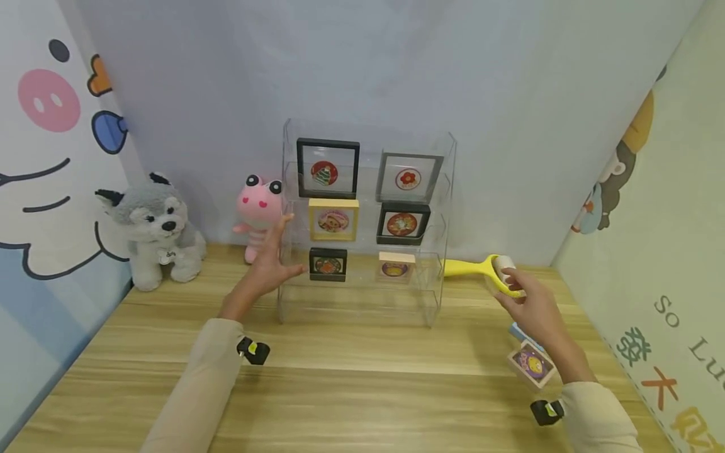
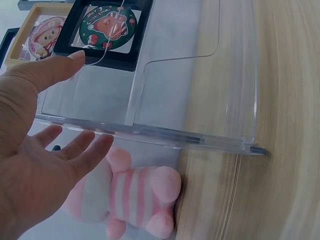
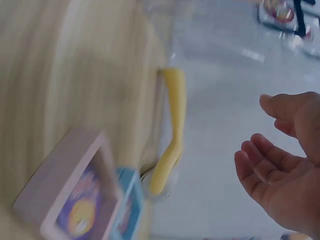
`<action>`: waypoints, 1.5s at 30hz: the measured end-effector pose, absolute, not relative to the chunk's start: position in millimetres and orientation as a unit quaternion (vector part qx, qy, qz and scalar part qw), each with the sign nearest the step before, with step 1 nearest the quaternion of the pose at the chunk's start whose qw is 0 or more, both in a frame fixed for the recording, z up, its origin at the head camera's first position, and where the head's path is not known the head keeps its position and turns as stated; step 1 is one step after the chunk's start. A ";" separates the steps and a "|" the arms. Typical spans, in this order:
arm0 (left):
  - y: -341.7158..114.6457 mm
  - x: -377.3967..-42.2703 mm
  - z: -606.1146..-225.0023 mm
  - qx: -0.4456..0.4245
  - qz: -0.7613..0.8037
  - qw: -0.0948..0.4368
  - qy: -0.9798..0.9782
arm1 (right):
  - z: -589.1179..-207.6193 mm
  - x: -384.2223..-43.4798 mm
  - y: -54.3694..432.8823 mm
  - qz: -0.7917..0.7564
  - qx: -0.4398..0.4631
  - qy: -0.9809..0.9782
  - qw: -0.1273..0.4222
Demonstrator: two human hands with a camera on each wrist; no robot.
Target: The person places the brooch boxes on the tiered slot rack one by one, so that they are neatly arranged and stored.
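Observation:
A clear acrylic tiered rack [image 1: 362,299] stands on the wooden table, bearing several small display frames with round badges. My left hand [image 1: 266,270] is at its left side, its thumb in front near the lowest black frame [image 1: 328,265]. In the left wrist view the fingers spread under the clear side panel [image 2: 165,134], the thumb over it. My right hand [image 1: 535,308] is at the right, fingers loosely bent with nothing between them. It overlaps the yellow-handled lint roller [image 1: 467,268] in the head view; the right wrist view shows a gap between them.
Near my right wrist lie a light wooden frame [image 1: 532,365] and a blue frame [image 1: 518,332], partly hidden. A grey plush dog [image 1: 155,233] and a pink plush toy [image 1: 259,204] sit left of the rack. Printed panels flank the table, and a pale curtain hangs behind.

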State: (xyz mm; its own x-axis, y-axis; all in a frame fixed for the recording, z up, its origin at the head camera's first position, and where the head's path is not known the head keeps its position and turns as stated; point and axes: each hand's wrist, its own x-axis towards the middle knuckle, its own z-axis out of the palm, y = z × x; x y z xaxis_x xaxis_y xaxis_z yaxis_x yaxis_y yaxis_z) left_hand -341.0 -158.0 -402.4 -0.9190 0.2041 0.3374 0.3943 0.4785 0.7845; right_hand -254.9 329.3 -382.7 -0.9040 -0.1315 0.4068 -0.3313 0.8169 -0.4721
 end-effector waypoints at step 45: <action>-159.9 -339.7 -398.9 -0.188 -0.495 0.097 -0.843 | -442.3 -247.8 434.9 0.267 -0.010 -0.962 -0.052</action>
